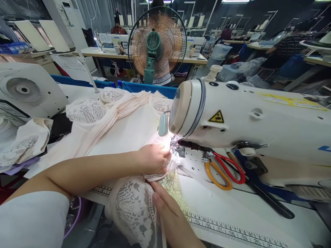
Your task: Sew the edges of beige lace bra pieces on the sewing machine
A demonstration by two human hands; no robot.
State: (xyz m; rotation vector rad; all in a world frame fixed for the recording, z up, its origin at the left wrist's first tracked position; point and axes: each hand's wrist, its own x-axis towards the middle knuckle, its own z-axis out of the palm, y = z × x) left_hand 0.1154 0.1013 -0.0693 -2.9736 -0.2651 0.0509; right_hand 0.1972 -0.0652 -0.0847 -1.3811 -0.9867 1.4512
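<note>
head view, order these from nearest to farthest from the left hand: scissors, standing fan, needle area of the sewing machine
1. Needle area: just right of the left hand, beside its fingertips.
2. Scissors: farther right, on the machine bed.
3. Standing fan: far behind, beyond the table.

Cream lace garment piece (134,206), openwork pattern, scalloped trim, draped off the worktop's near edge, upper end bunched flat under the sewing machine's needle (173,146), lit by its lamp
</note>
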